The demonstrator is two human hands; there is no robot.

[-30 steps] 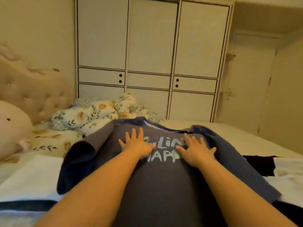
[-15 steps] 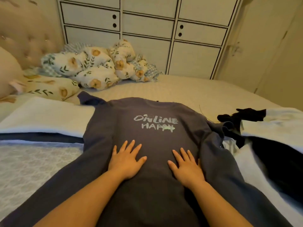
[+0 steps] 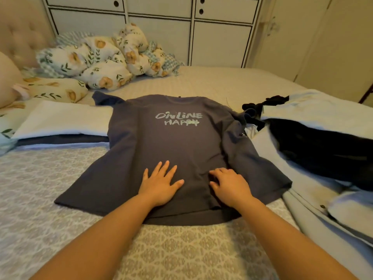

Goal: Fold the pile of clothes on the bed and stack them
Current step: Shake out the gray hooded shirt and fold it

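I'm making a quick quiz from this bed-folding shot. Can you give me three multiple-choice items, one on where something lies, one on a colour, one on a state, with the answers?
1. Where does the unfolded pile of clothes lie relative to the T-shirt?
A. to its right
B. beyond its collar
C. under it

2. What colour is the T-shirt with the lettering?
A. white
B. dark grey-blue
C. red

3. How does the T-shirt lie?
A. folded in half
B. rolled up
C. spread flat, print up

Answers:
1 A: the pile of clothes, pale blue and black, sits at the right of the T-shirt.
2 B: its fabric is dark grey-blue with pale lettering.
3 C: the front and both sleeves are laid out on the bed, with the left hand and the right hand resting on its lower part.
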